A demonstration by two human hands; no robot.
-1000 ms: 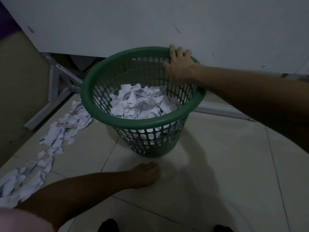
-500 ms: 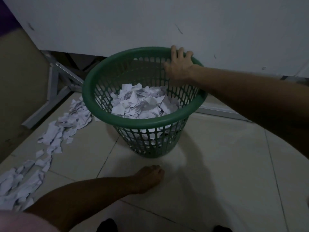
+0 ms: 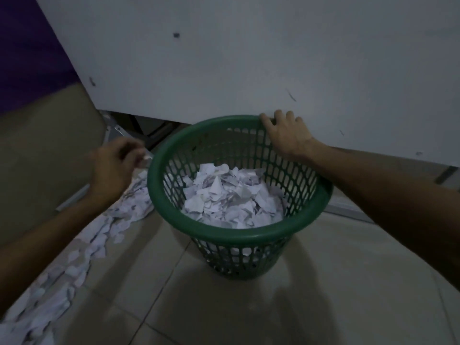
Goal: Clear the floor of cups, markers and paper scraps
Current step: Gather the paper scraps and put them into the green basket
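Note:
A green lattice basket stands on the tiled floor, filled with white paper scraps. My right hand grips its far rim, fingers curled over the edge. My left hand hovers in the air just left of the basket, blurred, fingers curled and pinched on what looks like a small white paper scrap. A long trail of loose paper scraps lies on the floor from the basket's left side toward the lower left corner.
A white board or table panel overhangs right behind the basket. Grey metal legs show in the gap below it. A beige wall runs along the left, with a purple surface above it.
My left hand has lifted off the floor in front of the basket and moved up to its left side. The view has tilted upward. My right hand stays on the rim.

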